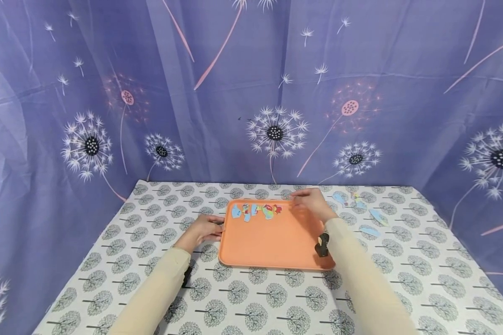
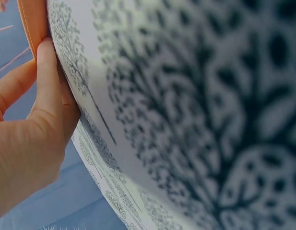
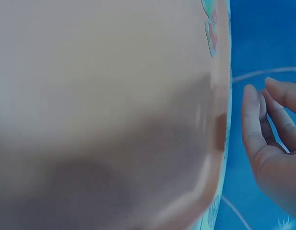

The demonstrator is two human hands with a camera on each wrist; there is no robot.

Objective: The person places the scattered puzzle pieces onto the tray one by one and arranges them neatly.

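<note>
An orange rectangular tray [image 1: 276,242] lies on the patterned tablecloth. At its left side my left hand [image 1: 203,229] holds the edge, and the left wrist view shows the thumb and a finger at the tray's rim [image 2: 33,21]. Above the far right corner of the tray hovers my right hand [image 1: 314,202]. Its fingers [image 3: 252,110] are bent loosely with nothing between them in the right wrist view. Several colourful puzzle pieces [image 1: 253,210] stand in a row along the tray's far edge, mostly toward its left.
More loose pieces lie on the cloth right of the tray, among them a pale blue one [image 1: 370,231] and a blue-green one [image 1: 378,216]. A purple dandelion-print curtain [image 1: 218,116] hangs behind the table. A dark strap [image 1: 322,245] sits at the right wrist.
</note>
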